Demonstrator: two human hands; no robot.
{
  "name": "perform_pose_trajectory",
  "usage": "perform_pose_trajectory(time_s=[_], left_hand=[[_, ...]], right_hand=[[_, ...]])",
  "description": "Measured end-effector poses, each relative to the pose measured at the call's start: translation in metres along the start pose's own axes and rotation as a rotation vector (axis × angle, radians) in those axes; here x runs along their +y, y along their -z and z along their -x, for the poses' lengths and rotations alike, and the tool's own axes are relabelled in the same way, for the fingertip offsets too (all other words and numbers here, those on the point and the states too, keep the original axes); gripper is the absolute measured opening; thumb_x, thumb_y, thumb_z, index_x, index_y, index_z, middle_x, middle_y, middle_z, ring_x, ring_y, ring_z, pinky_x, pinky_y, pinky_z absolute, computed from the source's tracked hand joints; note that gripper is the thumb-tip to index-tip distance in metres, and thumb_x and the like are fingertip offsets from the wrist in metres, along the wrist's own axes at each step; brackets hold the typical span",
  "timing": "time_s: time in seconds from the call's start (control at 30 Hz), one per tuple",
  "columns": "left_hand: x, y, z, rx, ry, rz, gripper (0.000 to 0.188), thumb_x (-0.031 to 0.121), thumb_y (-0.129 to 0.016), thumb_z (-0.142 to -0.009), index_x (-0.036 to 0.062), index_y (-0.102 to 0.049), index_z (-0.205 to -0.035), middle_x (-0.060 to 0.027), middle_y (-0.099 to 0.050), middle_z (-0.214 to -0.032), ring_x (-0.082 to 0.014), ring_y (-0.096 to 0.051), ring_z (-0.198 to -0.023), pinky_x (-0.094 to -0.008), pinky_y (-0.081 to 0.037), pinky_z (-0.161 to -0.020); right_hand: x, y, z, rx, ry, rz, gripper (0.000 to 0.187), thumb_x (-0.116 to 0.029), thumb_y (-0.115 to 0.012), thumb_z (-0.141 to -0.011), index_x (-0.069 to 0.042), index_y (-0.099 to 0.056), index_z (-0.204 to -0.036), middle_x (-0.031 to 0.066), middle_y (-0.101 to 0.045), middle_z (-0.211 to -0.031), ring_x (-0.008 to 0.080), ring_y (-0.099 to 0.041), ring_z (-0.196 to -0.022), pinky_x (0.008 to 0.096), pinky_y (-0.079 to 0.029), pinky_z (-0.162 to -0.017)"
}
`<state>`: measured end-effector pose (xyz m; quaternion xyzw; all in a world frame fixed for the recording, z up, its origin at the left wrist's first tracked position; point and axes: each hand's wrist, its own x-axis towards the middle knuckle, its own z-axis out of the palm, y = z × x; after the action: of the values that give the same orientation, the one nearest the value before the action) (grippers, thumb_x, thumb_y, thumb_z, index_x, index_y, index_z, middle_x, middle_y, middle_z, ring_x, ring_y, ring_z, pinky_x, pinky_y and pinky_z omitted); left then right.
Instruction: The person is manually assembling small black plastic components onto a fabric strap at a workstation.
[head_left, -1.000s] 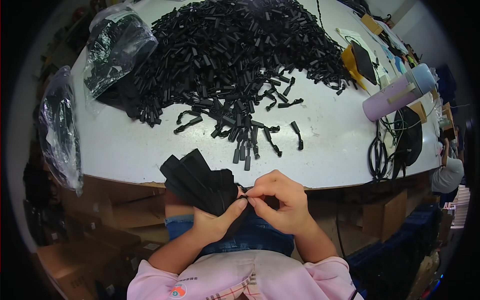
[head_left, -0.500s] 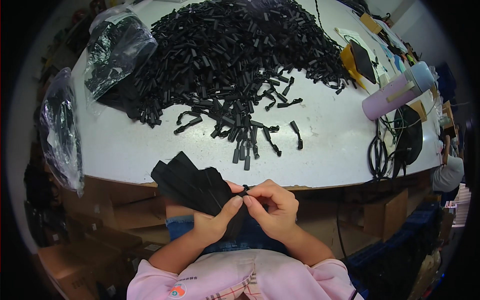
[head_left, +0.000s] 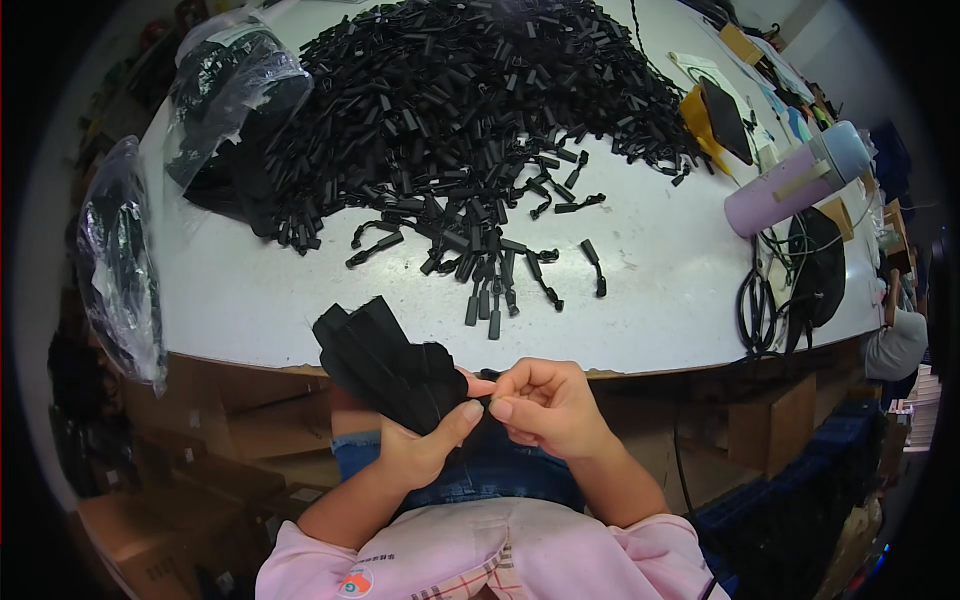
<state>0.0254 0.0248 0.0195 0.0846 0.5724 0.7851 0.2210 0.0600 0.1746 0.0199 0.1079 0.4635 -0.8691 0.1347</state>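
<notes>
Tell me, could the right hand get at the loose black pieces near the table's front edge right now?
Probably yes. The right hand sits just below the table edge, nothing lies between it and the loose black pieces, though its fingertips are pinching at the black bundle.

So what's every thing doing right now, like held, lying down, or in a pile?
Left hand: gripping a fanned bundle.
Black strap bundle: held, fanned out over the table edge.
Right hand: pinching at the bundle's end.
Black clip pile: heaped, loose pieces scattered.
Lilac bottle: lying on its side, capped.
Clear bags: filled with black parts.
</notes>
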Motion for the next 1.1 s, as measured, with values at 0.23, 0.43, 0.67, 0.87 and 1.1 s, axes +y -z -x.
perform_pose_trajectory(time_s=[0.23, 0.43, 0.67, 0.87, 1.1], left_hand=[[-0.004, 0.0, 0.0, 0.027, -0.048, -0.039, 0.014, 0.005, -0.057, -0.071, -0.0017, -0.055, -0.084, -0.0069, -0.052, -0.08, -0.0062, -0.046, -0.056, -0.0163, -0.035, -0.043], [-0.004, -0.005, 0.001, 0.099, 0.026, -0.002, 0.015, 0.005, -0.056, -0.072, -0.0009, -0.053, -0.085, -0.0061, -0.052, -0.08, -0.0057, -0.046, -0.056, -0.0154, -0.035, -0.042], [0.001, 0.001, 0.002, -0.065, -0.03, -0.067, 0.019, 0.007, -0.053, -0.079, 0.001, -0.05, -0.098, -0.0015, -0.051, -0.079, -0.0031, -0.043, -0.054, -0.0156, -0.035, -0.046], [-0.007, 0.003, 0.002, -0.075, -0.06, -0.079, 0.018, 0.011, -0.054, -0.08, 0.0005, -0.052, -0.095, -0.0025, -0.051, -0.078, -0.0041, -0.045, -0.055, -0.0157, -0.036, -0.045], [-0.007, 0.004, 0.003, -0.043, 0.006, -0.036, 0.011, 0.011, -0.052, -0.081, 0.0012, -0.051, -0.087, -0.002, -0.049, -0.072, -0.0044, -0.043, -0.051, -0.0158, -0.035, -0.043]], right_hand=[[0.006, -0.001, 0.0, 0.017, -0.003, -0.069, 0.006, -0.004, -0.056, -0.076, 0.001, -0.052, -0.076, 0.0008, -0.049, -0.059, 0.0028, -0.041, -0.044, 0.0155, -0.031, -0.038], [0.026, -0.012, 0.003, 0.205, 0.529, 0.493, 0.006, 0.002, -0.054, -0.076, 0.002, -0.05, -0.08, 0.0025, -0.049, -0.069, 0.0027, -0.042, -0.055, 0.0151, -0.033, -0.047], [0.023, -0.002, 0.002, 0.015, 0.34, 0.343, 0.009, -0.008, -0.051, -0.08, 0.001, -0.05, -0.079, 0.0011, -0.047, -0.066, 0.0031, -0.041, -0.052, 0.0163, -0.032, -0.044], [0.026, 0.0, 0.004, 0.026, 0.343, 0.338, 0.01, -0.009, -0.053, -0.079, 0.0, -0.05, -0.08, 0.0023, -0.047, -0.065, 0.0045, -0.04, -0.052, 0.018, -0.033, -0.044], [0.01, -0.009, 0.0, 0.166, 0.675, 0.736, 0.013, 0.0, -0.061, -0.068, -0.001, -0.053, -0.078, 0.003, -0.047, -0.061, 0.0053, -0.037, -0.044, 0.0176, -0.028, -0.039]])
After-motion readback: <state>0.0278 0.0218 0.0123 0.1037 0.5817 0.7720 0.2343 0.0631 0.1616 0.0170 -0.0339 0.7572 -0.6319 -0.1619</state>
